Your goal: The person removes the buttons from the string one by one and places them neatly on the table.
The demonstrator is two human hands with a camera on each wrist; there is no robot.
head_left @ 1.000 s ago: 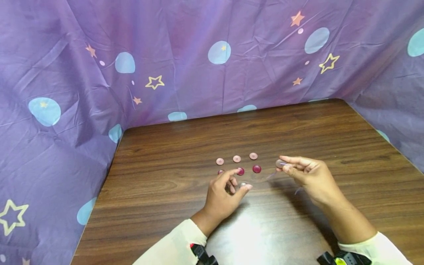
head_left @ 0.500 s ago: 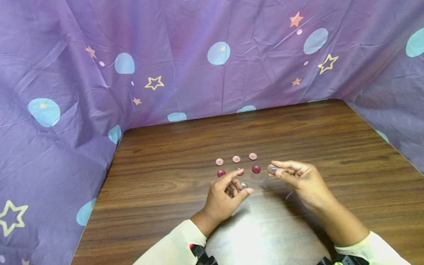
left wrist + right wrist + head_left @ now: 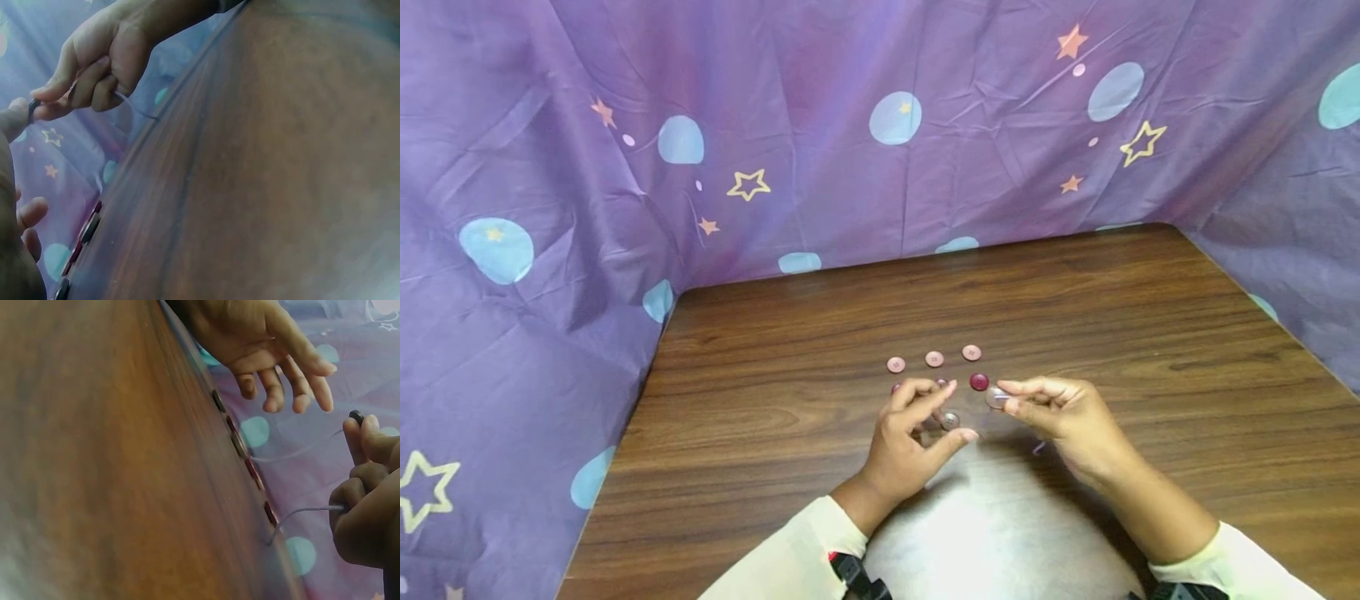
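Note:
My right hand (image 3: 1075, 429) pinches a grey-brown button (image 3: 996, 398) between thumb and fingertips, above the table. A thin lilac cord (image 3: 306, 509) trails from that hand, and a second length of it hangs from the button side. To its left, my left hand (image 3: 904, 442) hovers with fingers loosely spread and nothing between them, as the right wrist view shows. Below its fingertips a grey-brown button (image 3: 950, 421) lies on the table. A maroon button (image 3: 979, 382) lies just behind the held button; other maroon ones are partly hidden by the left fingers.
Several pink buttons, one of them here (image 3: 934, 359), form a row behind the maroon ones on the dark wood table (image 3: 775, 333). A purple patterned cloth (image 3: 820, 150) hangs behind and beside the table. Dark devices (image 3: 859, 575) are strapped at the wrists.
My right hand has moved left and slightly nearer with the button and cord, closing the gap to my left hand. The left hand stays almost in place, its fingers shifting slightly.

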